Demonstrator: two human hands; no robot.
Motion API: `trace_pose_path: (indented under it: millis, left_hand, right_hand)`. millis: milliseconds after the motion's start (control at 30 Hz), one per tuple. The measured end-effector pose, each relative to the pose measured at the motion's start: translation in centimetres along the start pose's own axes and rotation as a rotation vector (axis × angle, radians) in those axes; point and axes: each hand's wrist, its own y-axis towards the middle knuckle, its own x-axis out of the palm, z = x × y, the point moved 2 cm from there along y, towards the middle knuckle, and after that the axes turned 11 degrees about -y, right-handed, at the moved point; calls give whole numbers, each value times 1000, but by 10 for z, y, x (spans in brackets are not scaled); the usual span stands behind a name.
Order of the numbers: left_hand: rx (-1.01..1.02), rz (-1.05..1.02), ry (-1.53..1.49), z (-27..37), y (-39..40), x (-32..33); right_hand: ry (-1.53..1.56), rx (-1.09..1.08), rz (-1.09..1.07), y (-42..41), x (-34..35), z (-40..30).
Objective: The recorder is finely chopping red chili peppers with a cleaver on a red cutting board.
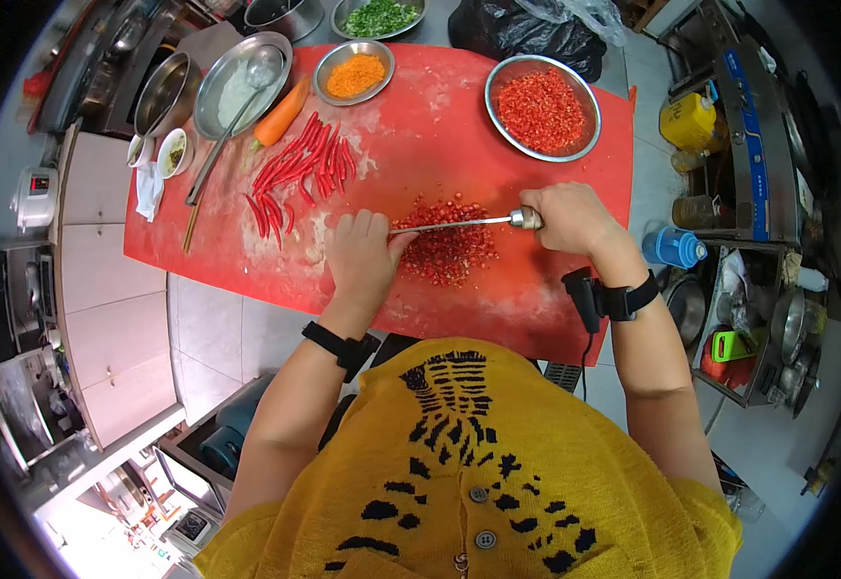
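Note:
My right hand [572, 221] is closed around the handle of a kitchen knife [464, 223], which has a metal collar. The blade is seen nearly edge-on, its spine towards me. At its far left end my left hand [362, 250] grips the blade, thumb on the near side and fingers beyond. Under and around the blade lies a pile of chopped red chillies [449, 260]. Whole red chillies [312, 159] lie in a loose heap beyond my left hand. A steel bowl [492, 108] of chopped red chillies stands at the back right.
The red tabletop [435, 130] holds a carrot [283, 112], a bowl of orange bits [355, 74], a basin [207, 94] with white powder and a ladle [217, 159], and two small cups [174, 153]. A black plastic bag [529, 36] sits behind. Greens fill another bowl [337, 29].

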Motion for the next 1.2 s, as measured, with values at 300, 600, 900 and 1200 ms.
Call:
trace_pose_path:
  millis: [300,600,900,1200]
  left_hand:
    - [-13,-18,-66,1,3,-2]
    - [95,-17,-48,-6,-8,-7]
    - [144,-40,-46,-16,-24,-8]
    - [98,-18,-54,-5,-14,-8]
  right_hand:
    - [15,-17,-17,2,-2,2]
    - [37,-8,36,-30,15,-21]
    - [94,-6,84,-51,34,-42]
    - [53,-20,70,-35,20,-24]
